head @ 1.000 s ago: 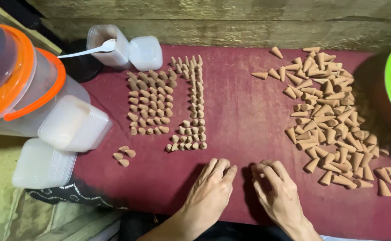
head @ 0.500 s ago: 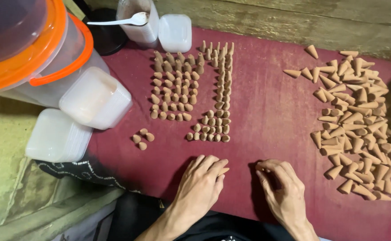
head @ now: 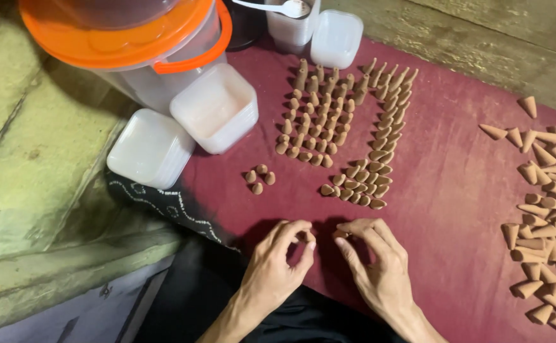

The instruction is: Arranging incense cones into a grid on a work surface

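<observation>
Fingers (head: 303, 244) near stacked lidded tubs (head: 214, 108)

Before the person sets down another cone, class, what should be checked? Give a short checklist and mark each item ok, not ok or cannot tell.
1. Left hand has a cone pinched: cannot tell, fingertips curl together and hide it.
2. Right hand has a cone pinched: ok, a small brown tip shows at its fingertips.
3. Upright rows of cones standing in order: ok.
4. Bare red cloth beside the rows for more: ok.
5. Loose pile of cones present on the right: ok.
6. Three stray cones apart from the rows: not ok.
</observation>
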